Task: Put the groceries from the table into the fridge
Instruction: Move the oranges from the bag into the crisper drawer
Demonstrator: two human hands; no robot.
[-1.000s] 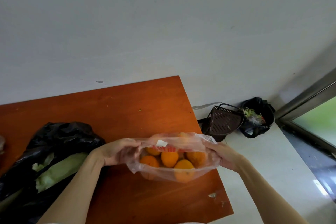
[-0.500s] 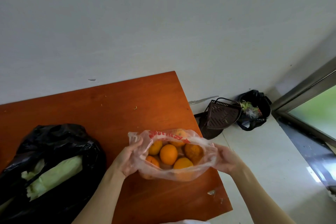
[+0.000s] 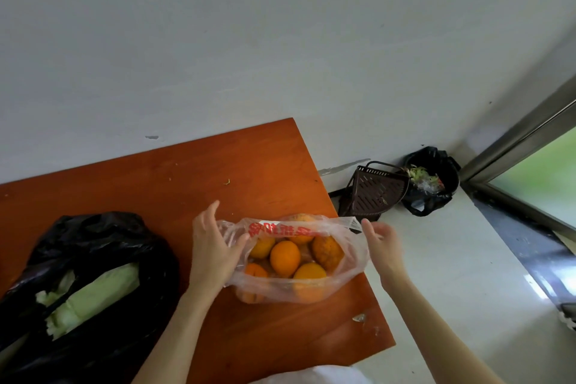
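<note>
Nearest, at the left edge of the orange-brown wooden table: a black plastic bag, mouth gaping, with pale green leafy cabbage lying inside, partly covered by the bag's folds.

Just right of it, near the table's right edge: a clear plastic bag with red printed lettering along its rim, resting on the tabletop. Inside, a heap of oranges, at least six, one at the right darker and rough-skinned. Mouth of the bag open and facing up.

Left hand at the bag's left side, palm against the plastic, fingers straight and pointing up, thumb stretched across the bag's edge toward the lettering; touching rather than gripping, as far as can be seen. Right hand at the bag's right side, fingers loosely extended, fingertips just at the crumpled corner of the rim; whether pinching the plastic or merely beside it, cannot be told.

Small crumbs and a scrap scattered on the bare wood beyond the hands and near the front right corner.

Farther off, on the pale floor against the white wall: a dark brown slotted plastic basket tipped on its side, and just right of it a bin lined with a black bag, holding green vegetable scraps and clear wrapping. At far right, a metal-framed glass door.
</note>
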